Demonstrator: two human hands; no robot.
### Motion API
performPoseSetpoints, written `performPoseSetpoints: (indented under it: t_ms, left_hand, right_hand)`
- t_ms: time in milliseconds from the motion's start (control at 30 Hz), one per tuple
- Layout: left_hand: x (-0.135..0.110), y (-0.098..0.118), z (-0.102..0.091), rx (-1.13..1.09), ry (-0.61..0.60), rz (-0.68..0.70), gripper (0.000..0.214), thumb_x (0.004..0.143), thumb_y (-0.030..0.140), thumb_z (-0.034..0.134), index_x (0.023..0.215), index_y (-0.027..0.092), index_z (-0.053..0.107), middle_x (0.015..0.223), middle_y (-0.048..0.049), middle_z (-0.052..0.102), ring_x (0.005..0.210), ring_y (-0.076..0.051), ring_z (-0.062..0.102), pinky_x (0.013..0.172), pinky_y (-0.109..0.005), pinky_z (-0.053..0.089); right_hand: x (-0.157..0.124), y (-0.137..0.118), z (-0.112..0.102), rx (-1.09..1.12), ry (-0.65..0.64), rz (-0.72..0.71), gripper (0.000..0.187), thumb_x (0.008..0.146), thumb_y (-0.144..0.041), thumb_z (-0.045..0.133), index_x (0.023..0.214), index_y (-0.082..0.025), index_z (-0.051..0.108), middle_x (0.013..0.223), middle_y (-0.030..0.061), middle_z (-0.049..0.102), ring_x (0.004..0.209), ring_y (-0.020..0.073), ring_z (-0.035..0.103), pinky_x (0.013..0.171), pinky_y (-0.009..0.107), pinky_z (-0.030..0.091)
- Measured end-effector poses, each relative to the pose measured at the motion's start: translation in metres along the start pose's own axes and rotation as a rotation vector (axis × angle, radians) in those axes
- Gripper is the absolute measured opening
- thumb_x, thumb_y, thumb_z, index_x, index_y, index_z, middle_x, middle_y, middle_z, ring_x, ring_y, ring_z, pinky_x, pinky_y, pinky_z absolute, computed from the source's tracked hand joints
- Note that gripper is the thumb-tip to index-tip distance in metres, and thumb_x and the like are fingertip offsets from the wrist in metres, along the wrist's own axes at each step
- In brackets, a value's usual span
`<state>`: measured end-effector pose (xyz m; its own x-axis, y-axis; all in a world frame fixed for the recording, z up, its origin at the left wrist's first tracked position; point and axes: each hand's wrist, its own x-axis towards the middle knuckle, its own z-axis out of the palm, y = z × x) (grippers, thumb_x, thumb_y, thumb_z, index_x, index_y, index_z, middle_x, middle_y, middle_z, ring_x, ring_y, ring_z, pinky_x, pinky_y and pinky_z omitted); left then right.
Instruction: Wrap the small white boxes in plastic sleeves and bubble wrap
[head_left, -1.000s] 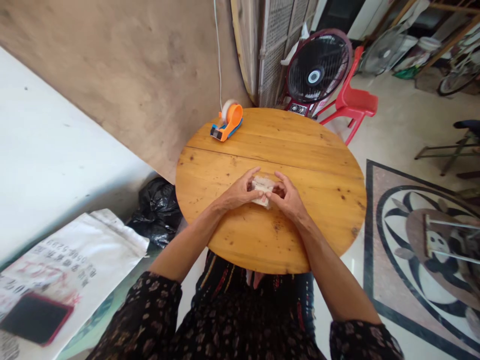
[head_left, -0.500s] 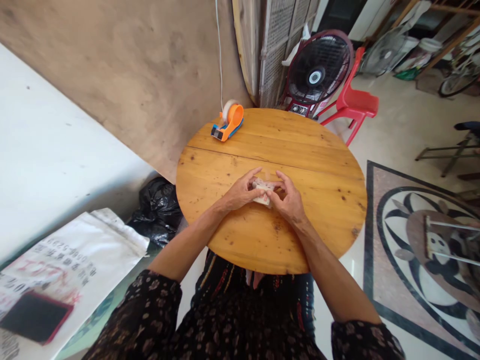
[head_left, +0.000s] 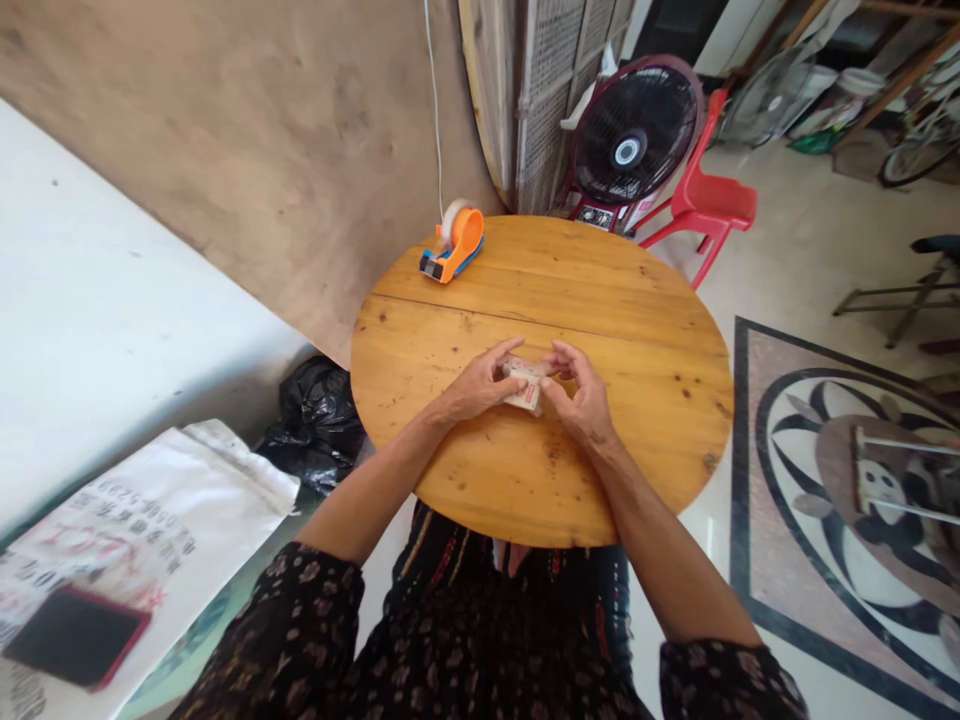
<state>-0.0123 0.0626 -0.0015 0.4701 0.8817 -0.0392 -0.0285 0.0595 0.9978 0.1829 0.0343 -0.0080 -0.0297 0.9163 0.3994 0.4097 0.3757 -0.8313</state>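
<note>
A small white box (head_left: pixel 526 393) with red print on it lies low over the middle of the round wooden table. Clear film or tape (head_left: pixel 525 367) shows along its far side. My left hand (head_left: pixel 480 386) grips the box from the left, thumb on its top and index finger stretched past the far edge. On the other side, my right hand (head_left: pixel 580 396) has its thumb at the right edge and its bent fingers at the film, with the index finger raised. The underside of the box is hidden.
An orange and blue tape dispenser (head_left: pixel 459 245) stands at the table's (head_left: pixel 637 320) far left edge. Behind it are a large fan (head_left: pixel 634 130) and a red chair (head_left: pixel 716 205). A black plastic bag (head_left: pixel 315 415) and a white sack (head_left: pixel 195 480) bearing a phone-like device (head_left: pixel 79 635) lie left.
My right thumb has drawn back from the top of the box to its right edge, so more red print shows. My left hand keeps its grip almost unmoved.
</note>
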Motion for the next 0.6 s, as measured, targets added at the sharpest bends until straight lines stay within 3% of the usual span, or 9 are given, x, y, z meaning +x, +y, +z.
performPoseSetpoints:
  t_ms: [300, 600]
  left_hand:
    - [0.001, -0.005, -0.001, 0.041, -0.028, 0.042, 0.082, 0.077, 0.035, 0.073, 0.150, 0.014, 0.042, 0.126, -0.0154, 0.066, 0.105, -0.025, 0.067, 0.089, -0.036, 0.055]
    - [0.001, -0.010, -0.001, 0.135, -0.031, 0.101, 0.075, 0.082, 0.036, 0.071, 0.150, 0.017, 0.045, 0.125, -0.0125, 0.066, 0.105, -0.023, 0.064, 0.092, -0.036, 0.052]
  right_hand:
    - [0.007, -0.006, 0.002, 0.018, 0.009, 0.033, 0.016, 0.087, -0.035, 0.063, 0.094, -0.023, 0.071, 0.094, 0.0047, 0.075, 0.087, 0.0202, 0.068, 0.079, 0.036, 0.053]
    - [0.016, -0.005, 0.004, 0.000, 0.070, -0.075, 0.014, 0.089, -0.033, 0.064, 0.082, -0.024, 0.072, 0.094, 0.0051, 0.074, 0.094, 0.0218, 0.069, 0.088, 0.041, 0.055]
